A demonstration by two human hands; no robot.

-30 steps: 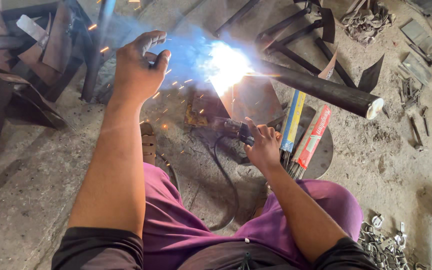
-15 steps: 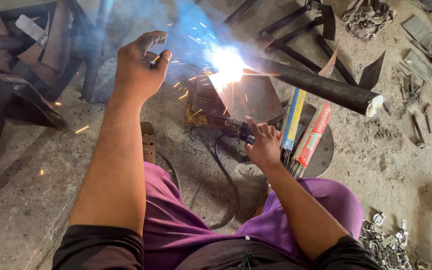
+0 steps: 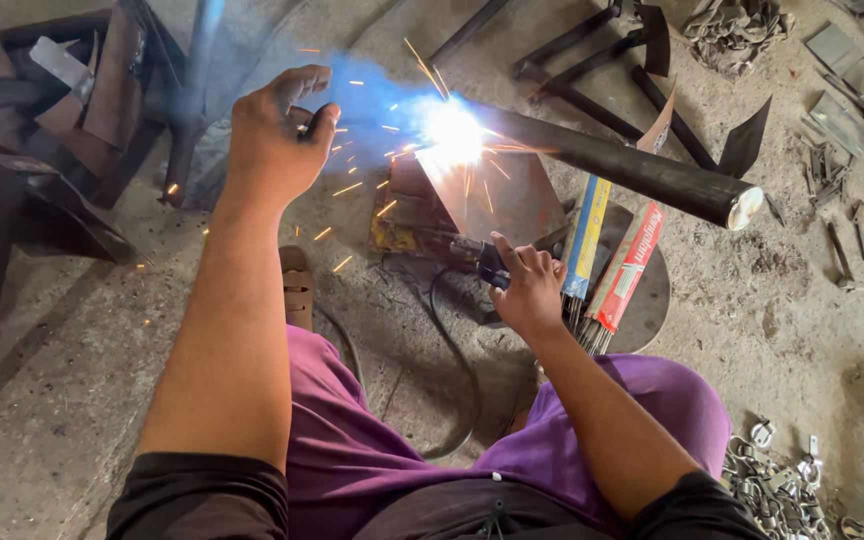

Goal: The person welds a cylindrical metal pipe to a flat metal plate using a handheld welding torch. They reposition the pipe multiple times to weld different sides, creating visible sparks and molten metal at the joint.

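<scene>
Gripping an electrode holder (image 3: 472, 252), right hand (image 3: 530, 290) low; left hand (image 3: 277, 135) raised.

Two packs of welding rods (image 3: 607, 260) on a round metal disc (image 3: 652, 300). Small metal rings (image 3: 782, 480) heaped lower right. Crumpled rag (image 3: 737, 30) top right. Sandal (image 3: 297, 285) on the floor.
</scene>
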